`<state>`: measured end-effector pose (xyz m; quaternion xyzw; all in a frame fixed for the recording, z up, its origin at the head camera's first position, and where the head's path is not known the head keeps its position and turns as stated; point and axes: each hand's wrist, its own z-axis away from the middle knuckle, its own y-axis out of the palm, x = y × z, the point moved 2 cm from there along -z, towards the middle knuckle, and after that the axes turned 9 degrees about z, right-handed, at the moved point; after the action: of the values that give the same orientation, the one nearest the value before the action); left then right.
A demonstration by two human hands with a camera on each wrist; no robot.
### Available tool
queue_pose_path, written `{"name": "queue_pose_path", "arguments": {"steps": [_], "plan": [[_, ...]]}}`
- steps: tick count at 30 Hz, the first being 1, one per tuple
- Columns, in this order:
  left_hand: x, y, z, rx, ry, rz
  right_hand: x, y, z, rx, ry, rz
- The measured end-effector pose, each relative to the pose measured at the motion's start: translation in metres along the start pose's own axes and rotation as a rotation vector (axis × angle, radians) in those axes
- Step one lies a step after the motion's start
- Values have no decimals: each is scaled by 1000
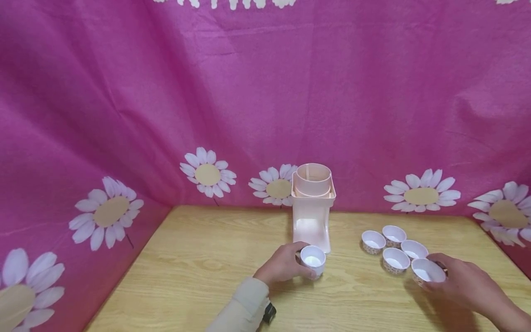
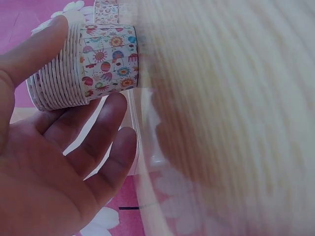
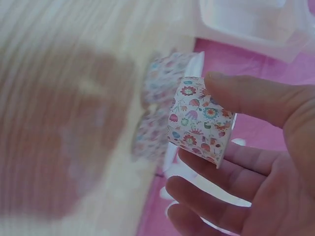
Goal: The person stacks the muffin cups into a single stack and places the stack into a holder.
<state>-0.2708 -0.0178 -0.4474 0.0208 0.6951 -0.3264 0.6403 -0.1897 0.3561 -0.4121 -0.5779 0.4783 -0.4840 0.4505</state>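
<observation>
My left hand [image 1: 286,265] grips a nested stack of small paper cups [image 2: 108,59] between thumb and fingers, their mouths facing up in the head view. The flower-printed outside of the lowest cup and the stacked white rims show in the left wrist view. Over at the right, my right hand [image 1: 473,283] pinches a single printed paper cup [image 3: 199,120] by its sides; whether its base touches the table cannot be told. Several like cups [image 1: 396,260] stand upright in a cluster just left of that hand.
A pale pink plastic stand [image 1: 312,230] with a round open holder [image 1: 314,184] on top stands behind the left hand. All this is on a wood-grain table [image 1: 207,258]. Pink cloth [image 1: 265,92] with daisies hangs along the table's back and left side.
</observation>
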Motion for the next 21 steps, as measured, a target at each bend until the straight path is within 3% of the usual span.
{"name": "queue_pose_path", "arguments": {"steps": [13, 21], "plan": [[0, -1, 1, -26, -8, 65, 56, -31, -5, -141, -143, -15], [0, 0, 1, -21, -24, 56, 86, -36, -11, -136, -206, -32]]}}
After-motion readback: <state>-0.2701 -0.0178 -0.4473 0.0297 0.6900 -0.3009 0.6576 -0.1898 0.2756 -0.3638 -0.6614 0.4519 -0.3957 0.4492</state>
